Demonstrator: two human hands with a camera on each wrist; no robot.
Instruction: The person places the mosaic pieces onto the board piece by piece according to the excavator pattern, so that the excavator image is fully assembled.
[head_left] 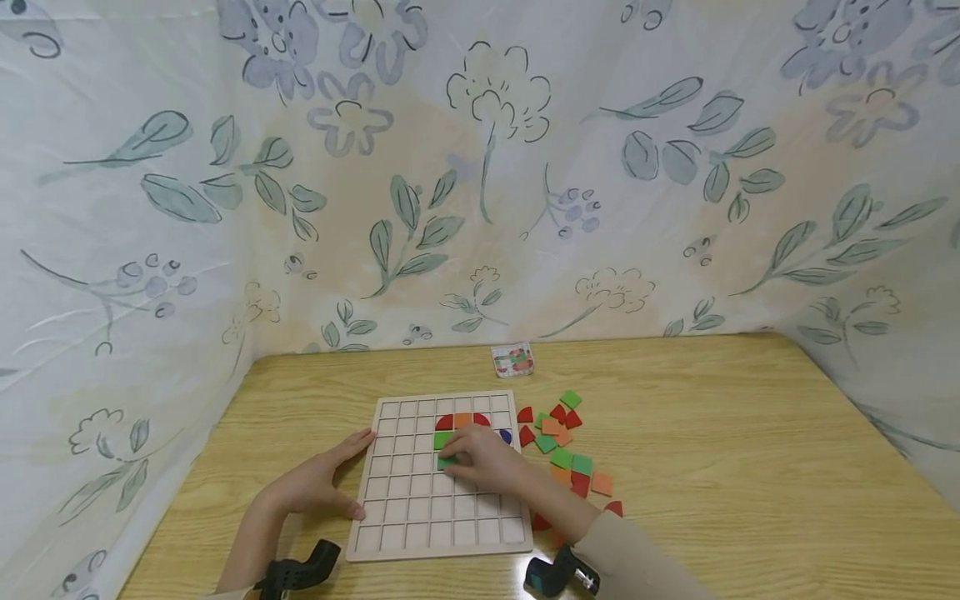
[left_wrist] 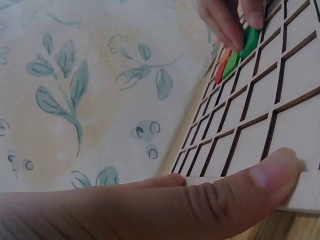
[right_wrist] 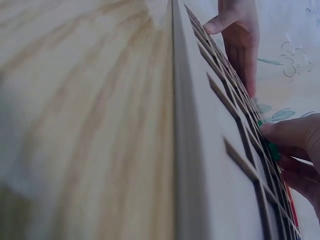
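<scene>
A wooden grid board (head_left: 420,533) lies on the table. My left hand (head_left: 311,483) rests along its left side, thumb and fingertips touching the frame; in the left wrist view the thumb (left_wrist: 245,195) lies over the edge. Over the middle of the grid, my right hand (head_left: 487,458) pinches a green square tile (left_wrist: 250,42) at a cell. The tile is partly hidden by the fingers, and I cannot tell whether it lies flat. Just above it sit a lighter green tile (head_left: 442,439), an orange square (head_left: 463,420) and red quarter-round tiles (head_left: 445,422). A blue round-edged piece (head_left: 506,436) lies near the right edge.
Loose red, green and orange tiles (head_left: 582,464) are scattered right of the board, some beneath the right forearm. A small pattern card (head_left: 513,360) lies behind the board. Floral cloth (head_left: 480,208) hangs behind the table (head_left: 750,467).
</scene>
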